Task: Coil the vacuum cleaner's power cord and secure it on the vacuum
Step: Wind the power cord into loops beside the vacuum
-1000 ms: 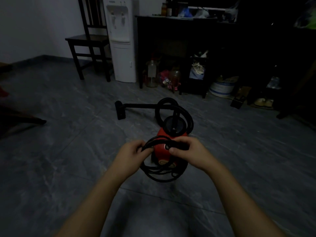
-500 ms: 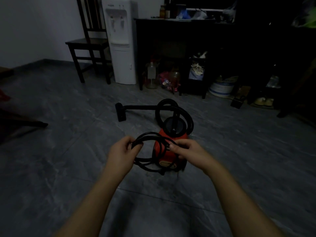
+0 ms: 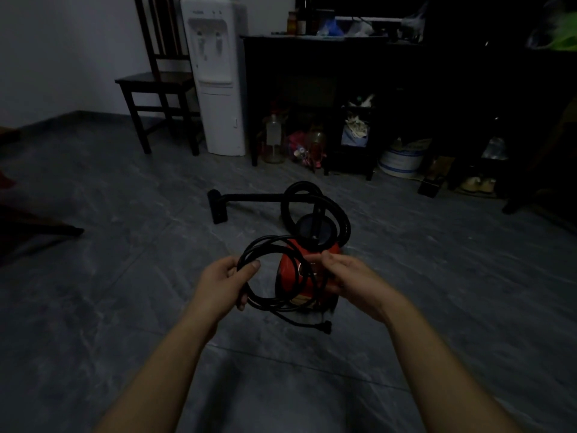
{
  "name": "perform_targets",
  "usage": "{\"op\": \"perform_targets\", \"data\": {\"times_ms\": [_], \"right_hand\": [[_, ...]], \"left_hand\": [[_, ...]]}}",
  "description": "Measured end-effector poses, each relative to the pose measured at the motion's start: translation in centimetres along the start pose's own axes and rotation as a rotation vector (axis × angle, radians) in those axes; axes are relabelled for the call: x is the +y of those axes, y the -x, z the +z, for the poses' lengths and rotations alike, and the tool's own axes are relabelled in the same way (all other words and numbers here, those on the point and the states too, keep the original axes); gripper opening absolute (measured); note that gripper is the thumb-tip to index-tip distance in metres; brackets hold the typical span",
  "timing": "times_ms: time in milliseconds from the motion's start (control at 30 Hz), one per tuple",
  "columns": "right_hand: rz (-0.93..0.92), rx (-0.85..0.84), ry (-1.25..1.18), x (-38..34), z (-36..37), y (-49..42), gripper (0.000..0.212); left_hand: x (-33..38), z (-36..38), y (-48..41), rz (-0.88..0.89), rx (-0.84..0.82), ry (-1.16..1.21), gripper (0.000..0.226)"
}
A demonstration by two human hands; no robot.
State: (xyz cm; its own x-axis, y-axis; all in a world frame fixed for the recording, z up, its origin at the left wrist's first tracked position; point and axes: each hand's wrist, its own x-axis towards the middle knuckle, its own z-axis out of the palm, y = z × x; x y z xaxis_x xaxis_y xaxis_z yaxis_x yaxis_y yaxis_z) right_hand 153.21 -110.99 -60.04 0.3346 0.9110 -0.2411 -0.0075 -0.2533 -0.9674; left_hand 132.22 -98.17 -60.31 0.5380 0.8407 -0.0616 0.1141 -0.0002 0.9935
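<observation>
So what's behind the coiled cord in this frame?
The red vacuum cleaner sits on the floor behind the cord coil, showing through its loop. The left hand grips the coil's left side, the right hand its right, and that hand covers the vacuum's right flank.

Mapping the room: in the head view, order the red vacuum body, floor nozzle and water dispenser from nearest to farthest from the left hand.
1. Red vacuum body, just right of the left hand.
2. Floor nozzle, farther ahead.
3. Water dispenser, at the far wall.
</observation>
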Motion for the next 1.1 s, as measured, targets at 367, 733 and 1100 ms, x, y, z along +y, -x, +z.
{"op": "perform_targets", "data": {"times_ms": [367, 733, 1100], "right_hand": [[0.100, -0.018, -0.211, 0.1, -0.3, 0.0, 0.023], [0.095, -0.163, -0.109, 0.4, -0.4, 0.7, 0.025], [0.052, -0.175, -0.047, -0.2, 0.2, 0.8, 0.023]], "left_hand": [[0.1, -0.2, 0.0, 0.014, -0.045, -0.075, 0.023], [0.2, 0.6, 0.8, 0.087, -0.062, -0.297, 0.013], [-0.1, 0.9, 0.6, 0.035, -0.001, -0.298, 0.027]]}}
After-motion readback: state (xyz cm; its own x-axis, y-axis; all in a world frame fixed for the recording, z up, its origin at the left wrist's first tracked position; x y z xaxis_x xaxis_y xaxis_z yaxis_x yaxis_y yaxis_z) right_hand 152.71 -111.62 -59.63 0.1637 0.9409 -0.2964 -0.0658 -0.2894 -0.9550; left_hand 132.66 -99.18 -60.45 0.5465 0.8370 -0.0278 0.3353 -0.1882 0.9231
